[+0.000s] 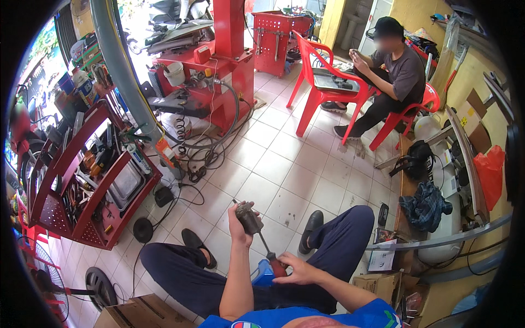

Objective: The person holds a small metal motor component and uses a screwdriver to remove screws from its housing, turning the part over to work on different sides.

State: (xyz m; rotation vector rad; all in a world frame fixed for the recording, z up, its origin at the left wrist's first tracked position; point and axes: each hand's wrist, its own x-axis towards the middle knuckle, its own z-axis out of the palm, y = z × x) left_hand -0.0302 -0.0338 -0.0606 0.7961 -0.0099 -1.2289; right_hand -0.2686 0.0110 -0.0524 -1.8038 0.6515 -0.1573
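Nearest us, the right hand (297,270) is closed around the red handle of a screwdriver (278,266), between our spread knees. The shaft slants up to a dark metal part (250,221), gripped in the left hand (238,232); we cannot tell how the tip sits. Beyond, left: a loaded red tool cart (106,239). Farther, right: a red armchair (333,97) bearing a tray; behind it, we note a seated co-worker (406,68).
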